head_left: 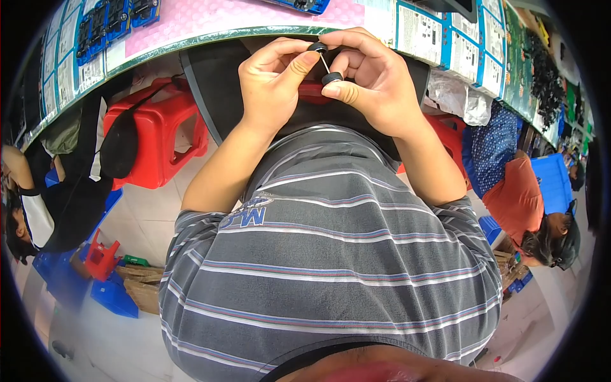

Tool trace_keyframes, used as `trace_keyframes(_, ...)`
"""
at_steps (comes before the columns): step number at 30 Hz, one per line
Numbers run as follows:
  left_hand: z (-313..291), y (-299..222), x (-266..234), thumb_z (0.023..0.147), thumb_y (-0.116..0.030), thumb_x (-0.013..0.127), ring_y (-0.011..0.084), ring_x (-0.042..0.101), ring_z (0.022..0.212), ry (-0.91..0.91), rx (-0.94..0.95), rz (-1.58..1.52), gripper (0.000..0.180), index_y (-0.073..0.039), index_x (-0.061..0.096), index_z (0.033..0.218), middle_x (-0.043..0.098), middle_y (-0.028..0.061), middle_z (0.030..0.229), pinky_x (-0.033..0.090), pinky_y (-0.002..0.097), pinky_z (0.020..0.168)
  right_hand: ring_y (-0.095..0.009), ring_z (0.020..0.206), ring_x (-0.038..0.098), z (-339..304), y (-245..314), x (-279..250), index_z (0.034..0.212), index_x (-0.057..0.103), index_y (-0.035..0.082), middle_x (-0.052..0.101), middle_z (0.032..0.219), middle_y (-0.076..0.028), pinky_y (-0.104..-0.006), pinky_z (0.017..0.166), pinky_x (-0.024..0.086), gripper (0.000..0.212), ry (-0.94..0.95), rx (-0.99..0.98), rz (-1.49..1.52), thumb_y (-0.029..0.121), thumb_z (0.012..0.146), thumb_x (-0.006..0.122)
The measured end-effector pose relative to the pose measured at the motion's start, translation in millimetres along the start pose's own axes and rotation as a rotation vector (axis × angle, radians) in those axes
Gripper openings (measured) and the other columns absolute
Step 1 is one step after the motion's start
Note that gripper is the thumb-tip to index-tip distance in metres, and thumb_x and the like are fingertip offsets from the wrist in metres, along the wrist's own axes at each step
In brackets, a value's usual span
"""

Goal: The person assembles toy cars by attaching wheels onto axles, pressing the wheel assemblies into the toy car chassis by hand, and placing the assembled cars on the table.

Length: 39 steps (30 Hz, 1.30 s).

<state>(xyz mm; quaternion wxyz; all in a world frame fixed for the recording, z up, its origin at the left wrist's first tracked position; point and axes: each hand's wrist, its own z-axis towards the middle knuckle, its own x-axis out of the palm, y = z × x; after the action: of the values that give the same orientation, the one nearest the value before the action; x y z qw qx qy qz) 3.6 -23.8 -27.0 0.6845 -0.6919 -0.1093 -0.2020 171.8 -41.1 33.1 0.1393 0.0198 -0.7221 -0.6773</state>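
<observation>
A thin metal axle (325,62) with a small black wheel at each end is held between my hands, over my lap and just in front of the table edge. My left hand (275,77) pinches the upper black wheel (317,47) between thumb and fingers. The lower black wheel (331,77) rests between the thumb and bent fingers of my right hand (377,81). My right index finger reaches over to the upper wheel. Between the two wheels the bare axle shows, tilted.
Pink bubble wrap (223,27) covers part of the table. Blue toy car parts (107,27) lie at far left, with another blue part (299,5) at the back. Black pieces (546,83) are heaped at right. A red stool (159,137) stands left; people sit on both sides.
</observation>
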Motion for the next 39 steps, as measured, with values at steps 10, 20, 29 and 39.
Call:
trace_keyframes(10, 17, 14, -12, 0.093, -0.006, 0.070, 0.0051, 0.060, 0.074, -0.128, 0.110, 0.220, 0.014, 0.002, 0.071, 0.105, 0.070, 0.0041, 0.093, 0.048, 0.0194, 0.065, -0.024, 0.085, 0.065, 47, 8, 0, 0.110, 0.063, -0.001, 0.062, 0.101, -0.013, -0.0313, 0.074, 0.053, 0.047, -0.212, -0.259, -0.760, 0.008, 0.070, 0.085)
trace_keyframes(20, 22, 12, -27, 0.099, -0.019, 0.063, 0.0074, 0.057, 0.070, -0.146, -0.177, 0.176, 0.031, 0.001, 0.062, 0.124, 0.070, 0.0085, 0.108, 0.044, 0.0214, 0.061, -0.037, 0.094, 0.063, 100, -40, -17, 0.109, 0.062, -0.003, 0.062, 0.100, -0.019, -0.0390, 0.085, 0.051, 0.043, -0.289, -0.425, -1.026, 0.007, 0.072, 0.082)
trace_keyframes(29, 23, 8, -23, 0.100, -0.018, 0.059, 0.0177, 0.064, 0.088, 0.137, -0.216, -0.303, 0.033, -0.002, 0.049, 0.127, 0.063, 0.0109, 0.113, 0.050, 0.0282, 0.067, -0.032, 0.098, 0.065, 52, -17, -13, 0.109, 0.063, 0.001, 0.065, 0.104, -0.013, -0.0368, 0.087, 0.052, 0.057, -0.124, -0.341, -0.777, 0.018, 0.062, 0.090)
trace_keyframes(39, 31, -1, -6, 0.098, -0.014, 0.061, 0.0203, 0.068, 0.079, 0.106, -0.250, -0.333, 0.023, -0.002, 0.058, 0.117, 0.069, 0.0115, 0.100, 0.052, 0.0287, 0.063, -0.016, 0.075, 0.066, 100, 57, -141, 0.093, 0.068, -0.002, 0.068, 0.081, -0.012, -0.0302, 0.066, 0.052, 0.014, -0.574, -0.343, -1.129, 0.009, 0.085, 0.073)
